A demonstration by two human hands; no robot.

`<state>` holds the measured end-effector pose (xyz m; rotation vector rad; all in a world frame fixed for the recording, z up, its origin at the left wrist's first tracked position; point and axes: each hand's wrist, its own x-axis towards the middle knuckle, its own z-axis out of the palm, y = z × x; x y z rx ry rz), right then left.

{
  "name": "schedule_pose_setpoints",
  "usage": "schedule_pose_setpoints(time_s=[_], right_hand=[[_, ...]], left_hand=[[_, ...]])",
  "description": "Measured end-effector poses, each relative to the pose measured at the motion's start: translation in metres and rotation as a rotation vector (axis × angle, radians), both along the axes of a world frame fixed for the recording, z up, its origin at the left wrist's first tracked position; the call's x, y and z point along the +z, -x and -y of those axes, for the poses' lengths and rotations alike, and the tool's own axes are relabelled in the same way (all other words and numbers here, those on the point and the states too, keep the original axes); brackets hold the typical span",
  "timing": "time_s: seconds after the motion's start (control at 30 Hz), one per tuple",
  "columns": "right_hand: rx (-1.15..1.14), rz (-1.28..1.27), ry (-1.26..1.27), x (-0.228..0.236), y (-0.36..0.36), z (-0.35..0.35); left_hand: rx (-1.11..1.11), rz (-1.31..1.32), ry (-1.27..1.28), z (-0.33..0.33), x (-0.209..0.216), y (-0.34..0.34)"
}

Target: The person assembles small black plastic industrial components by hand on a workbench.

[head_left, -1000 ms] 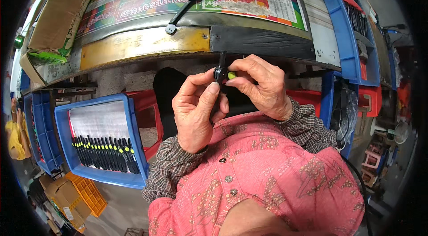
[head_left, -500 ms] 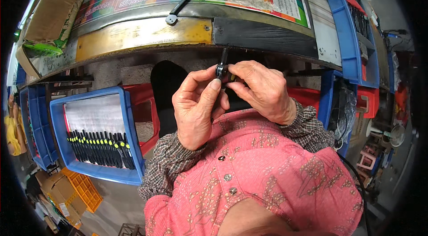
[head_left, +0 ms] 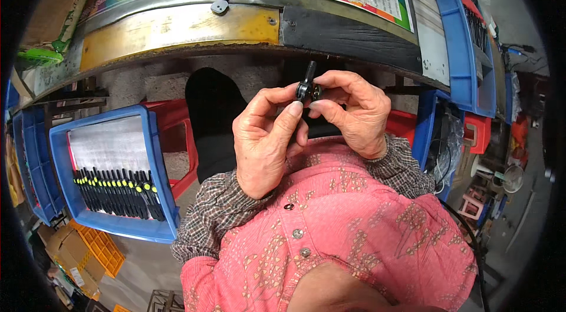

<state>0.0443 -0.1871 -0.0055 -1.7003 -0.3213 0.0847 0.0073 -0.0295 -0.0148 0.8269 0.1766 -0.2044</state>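
Observation:
A small black part with a short stem and a round joint is pinched between the thumb and fingers of my left hand, its stem pointing up toward the table edge. My right hand grips the right side of the joint with thumb and index finger, and the two hands almost meet there. Whether both hold one piece or two pressed together I cannot tell. On the table lies a black strip-like piece with a grey rounded end, beyond my hands and to the left.
A blue tray at my left holds a row of several black pieces with yellow-green discs. Blue bins stand at the right. The metal-edged table lies ahead, a cardboard box at its left. Red stools are below.
My hands and the black part have shifted slightly right. The part is turned, and the yellow spot by my right fingers no longer shows. My head view has moved a little.

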Motion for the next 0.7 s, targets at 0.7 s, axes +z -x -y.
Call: schedule_pose_setpoints(time_s=[0.7], right_hand=[[-0.163, 0.219, 0.098, -0.028, -0.003, -0.003]], left_hand=[[-0.003, -0.008, -0.121, 0.009, -0.013, -0.011]])
